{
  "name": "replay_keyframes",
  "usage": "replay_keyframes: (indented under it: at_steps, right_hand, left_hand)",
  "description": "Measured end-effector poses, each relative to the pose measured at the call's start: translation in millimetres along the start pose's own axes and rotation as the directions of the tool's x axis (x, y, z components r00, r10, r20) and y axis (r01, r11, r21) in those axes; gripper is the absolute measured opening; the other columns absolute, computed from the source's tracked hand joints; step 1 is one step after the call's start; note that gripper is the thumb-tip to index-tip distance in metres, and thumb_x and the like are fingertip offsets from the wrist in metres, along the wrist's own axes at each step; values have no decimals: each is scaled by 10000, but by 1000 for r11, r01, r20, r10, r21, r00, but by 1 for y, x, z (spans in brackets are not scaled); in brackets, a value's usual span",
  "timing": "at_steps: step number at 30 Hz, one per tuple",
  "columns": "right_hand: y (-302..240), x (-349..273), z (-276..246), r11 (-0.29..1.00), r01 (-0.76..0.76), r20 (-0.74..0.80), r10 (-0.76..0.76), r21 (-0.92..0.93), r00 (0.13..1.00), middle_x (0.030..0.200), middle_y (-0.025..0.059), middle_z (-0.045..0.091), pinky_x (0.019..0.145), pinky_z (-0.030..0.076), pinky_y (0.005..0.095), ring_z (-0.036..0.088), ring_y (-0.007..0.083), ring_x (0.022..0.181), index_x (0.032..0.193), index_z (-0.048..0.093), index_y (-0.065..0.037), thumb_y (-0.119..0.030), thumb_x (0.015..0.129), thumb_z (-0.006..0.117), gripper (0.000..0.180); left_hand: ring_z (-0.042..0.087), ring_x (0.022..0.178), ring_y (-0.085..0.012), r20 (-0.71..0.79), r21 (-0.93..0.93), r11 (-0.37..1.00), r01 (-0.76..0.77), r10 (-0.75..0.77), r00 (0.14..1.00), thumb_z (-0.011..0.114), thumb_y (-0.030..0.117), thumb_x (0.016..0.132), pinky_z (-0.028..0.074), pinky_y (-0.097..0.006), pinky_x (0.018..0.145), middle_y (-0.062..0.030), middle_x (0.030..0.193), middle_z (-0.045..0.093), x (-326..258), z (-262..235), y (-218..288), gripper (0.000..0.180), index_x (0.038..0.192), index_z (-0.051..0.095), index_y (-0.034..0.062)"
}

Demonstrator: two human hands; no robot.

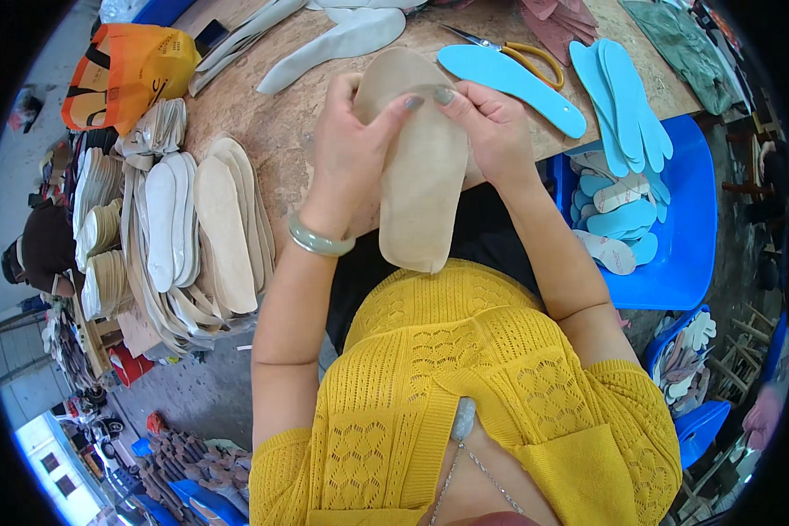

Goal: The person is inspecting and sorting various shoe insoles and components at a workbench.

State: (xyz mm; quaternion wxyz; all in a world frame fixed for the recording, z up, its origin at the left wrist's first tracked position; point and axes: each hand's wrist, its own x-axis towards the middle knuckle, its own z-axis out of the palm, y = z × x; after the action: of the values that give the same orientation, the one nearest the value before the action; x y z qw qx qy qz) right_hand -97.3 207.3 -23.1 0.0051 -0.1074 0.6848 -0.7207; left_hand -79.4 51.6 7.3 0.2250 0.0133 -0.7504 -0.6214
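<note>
Both of my hands grip a beige insole (422,193) in front of my chest, over the table's near edge. My left hand (352,131) is closed on its left side, with the thumb pressed on the upper face. From the other side my right hand (495,127) pinches it, its thumb almost meeting the left one. A shadowed crease crosses the insole at the thumbs. Just beyond my right hand lies a light-blue insole (513,88) beside scissors (535,68) with orange handles.
Several blue insoles (618,105) fan out on the table's right. Below them, a blue bin (688,237) holds more insoles. Stacks of white insoles (168,219) and beige insoles (222,230) line the left edge. An orange bag (145,74) and pale sheet pieces (337,48) lie farther back.
</note>
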Motion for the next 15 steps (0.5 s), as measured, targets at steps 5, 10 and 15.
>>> replay_keyframes:
  at_steps: [5, 10, 15]
  right_hand:
    - [-11, 7, -3, 979, -173, 194, 151, 103, 969, 844, -35, 634, 687, 448, 177, 566, 35, 760, 1001, 680, -25, -172, 932, 631, 169]
    - [-9, 28, 12, 991, -53, 64, 46, 121, 997, 788, -6, 661, 590, 478, 216, 586, 40, 664, 974, 690, 4, -214, 931, 625, 232]
    - [-12, 50, 6, 929, -249, 183, 204, 274, 962, 887, 40, 693, 682, 533, 243, 642, 75, 730, 1063, 674, 14, -242, 888, 683, 310]
  left_hand:
    - [473, 603, -75, 200, 170, 985, 27, -61, 978, 572, 281, 969, 399, -288, 550, -12, 647, 571, 31, -19, -8, 321, 807, 591, 5]
    - [411, 563, -92, 200, 124, 987, -100, 74, 977, 539, 287, 989, 367, -294, 522, -7, 597, 500, 32, -7, -22, 349, 801, 593, -2]
    - [444, 546, -120, 203, 2, 1000, 27, -27, 979, 527, 306, 991, 384, -313, 526, -50, 591, 531, 42, -5, -30, 363, 836, 613, -10]
